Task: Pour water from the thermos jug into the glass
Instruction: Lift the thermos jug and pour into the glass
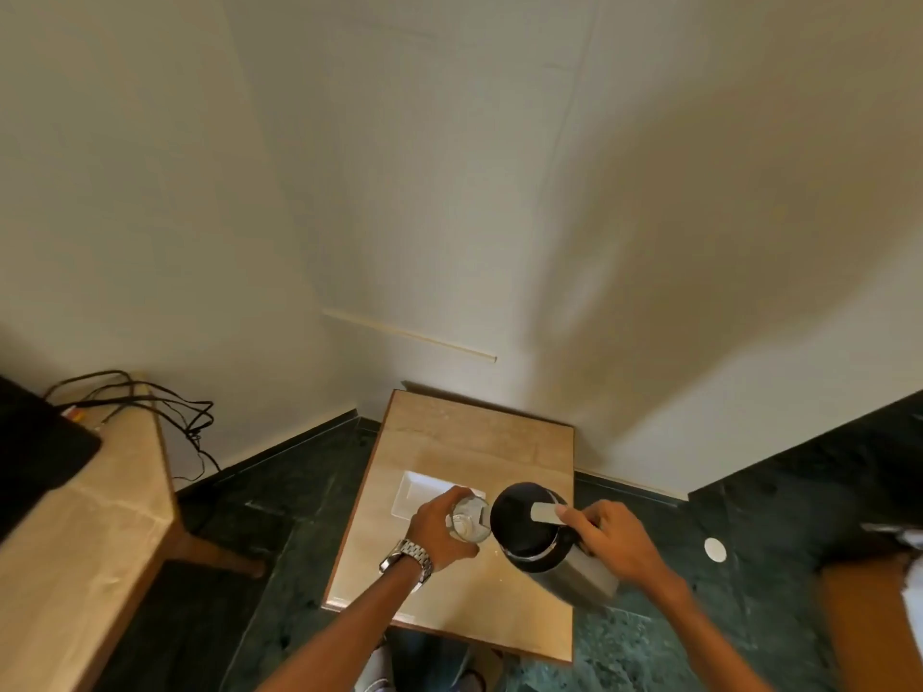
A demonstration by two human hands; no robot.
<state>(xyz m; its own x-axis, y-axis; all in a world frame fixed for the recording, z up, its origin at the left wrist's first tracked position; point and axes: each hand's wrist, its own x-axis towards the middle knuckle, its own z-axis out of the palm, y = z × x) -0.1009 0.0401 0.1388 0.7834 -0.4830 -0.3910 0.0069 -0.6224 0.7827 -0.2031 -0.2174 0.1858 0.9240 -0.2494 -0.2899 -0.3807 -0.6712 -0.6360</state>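
A steel thermos jug (574, 566) with a black domed top (519, 521) tilts to the left over a small wooden table (499, 442). My right hand (614, 541) grips its handle, thumb on the grey lever. The black top almost touches a clear glass (469, 519), which my left hand (439, 529) holds from the left side. A metal watch sits on that wrist. I cannot tell whether water is flowing or how much is in the glass.
A white square dish (419, 491) lies on the table behind the glass. A longer wooden table (90, 541) with a black device and tangled cables stands at left. The floor is dark green stone; white walls meet in a corner behind.
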